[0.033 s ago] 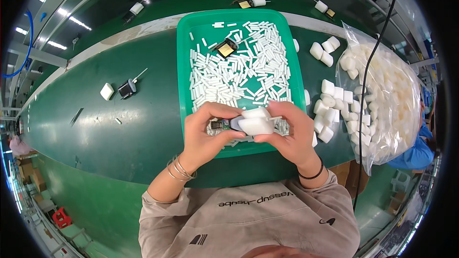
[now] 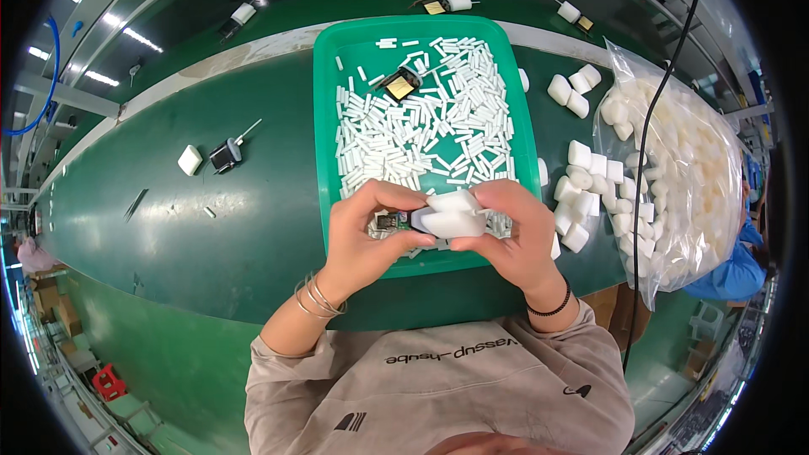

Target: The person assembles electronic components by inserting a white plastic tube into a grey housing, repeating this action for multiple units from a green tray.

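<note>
Mid-frame, we're pinching a small gadget point(image 2: 403, 220) (left hand point(image 2: 358, 232)) and white foam point(image 2: 453, 223) (right hand point(image 2: 518, 227)), seemingly joined; frame left, a black gadget point(image 2: 226, 156) is sitting foamless.

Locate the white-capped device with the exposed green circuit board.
Head view, near centre: the white-capped device is held between left hand and right hand, over the near end of the green rectangular plastic tray.

Between the fingers point(image 2: 398, 194), a gadget point(image 2: 421, 220) with foam point(image 2: 453, 222) at its right end. Under them, a tray point(image 2: 325, 177) of sticks point(image 2: 379, 152). Ahead, another gadget point(image 2: 399, 85) on the sticks. Left of them, a block point(image 2: 190, 160) beside a third gadget point(image 2: 225, 157). To the right, loose blocks point(image 2: 576, 202), then a bag point(image 2: 699, 177) of more.
</note>
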Tool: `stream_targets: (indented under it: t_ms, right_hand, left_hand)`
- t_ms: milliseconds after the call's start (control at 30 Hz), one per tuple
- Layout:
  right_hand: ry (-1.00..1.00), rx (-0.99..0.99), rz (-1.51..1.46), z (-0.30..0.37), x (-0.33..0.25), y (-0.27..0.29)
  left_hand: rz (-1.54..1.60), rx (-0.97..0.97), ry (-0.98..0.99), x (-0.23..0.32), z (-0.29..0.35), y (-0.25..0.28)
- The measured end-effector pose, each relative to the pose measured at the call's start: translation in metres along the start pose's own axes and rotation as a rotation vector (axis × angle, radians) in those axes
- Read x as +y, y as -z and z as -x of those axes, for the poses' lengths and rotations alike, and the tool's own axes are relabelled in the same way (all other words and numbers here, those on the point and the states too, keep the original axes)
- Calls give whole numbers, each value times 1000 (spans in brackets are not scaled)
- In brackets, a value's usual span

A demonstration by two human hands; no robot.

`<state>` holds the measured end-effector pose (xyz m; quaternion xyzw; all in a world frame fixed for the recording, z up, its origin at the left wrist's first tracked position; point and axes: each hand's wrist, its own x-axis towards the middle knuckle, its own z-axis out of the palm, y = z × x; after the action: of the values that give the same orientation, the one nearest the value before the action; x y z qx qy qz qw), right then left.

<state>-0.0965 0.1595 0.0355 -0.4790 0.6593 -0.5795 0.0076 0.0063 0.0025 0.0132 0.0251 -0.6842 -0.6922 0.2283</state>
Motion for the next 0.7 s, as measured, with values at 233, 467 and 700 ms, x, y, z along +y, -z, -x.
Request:
stream_targets:
  t_ms: [233, 467, 700]
  right_hand:
    - [-12, -25, -107, 5, 13, -2]
    - [4, 6, -291, 12, 21, -13]
    - [-129, -309, 381, -5, 23, 0]
  left_hand:
    - [31, -79, 180, -1, -3, -2]
    - [-208, -114, 126, 13, -14, -2]
    - [-492, 370, 234, -10, -116, 158]
